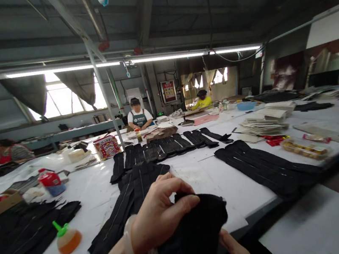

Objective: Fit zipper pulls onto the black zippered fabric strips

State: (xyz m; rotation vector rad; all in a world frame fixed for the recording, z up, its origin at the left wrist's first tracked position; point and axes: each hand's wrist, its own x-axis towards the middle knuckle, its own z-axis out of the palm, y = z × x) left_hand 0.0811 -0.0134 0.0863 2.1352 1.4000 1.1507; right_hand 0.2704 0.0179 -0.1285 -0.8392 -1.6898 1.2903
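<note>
My left hand (161, 216), with a pale bangle on its wrist, is closed in a pinch on the top edge of a black fabric piece (201, 229) held low in front of me. My right hand (237, 253) shows only partly at the bottom edge, its thumb pressed against the lower side of the same fabric. Behind the hands, rows of long black fabric strips (135, 192) lie overlapped on the white worktable (218, 188).
An orange glue bottle with a green cap (67, 240) stands at the left, a red-and-blue container (51, 182) farther back. More black strips (265, 165) lie at the right, a paper stack (265, 122) and a plastic tray (304, 147) beyond. Other people sit at the far side.
</note>
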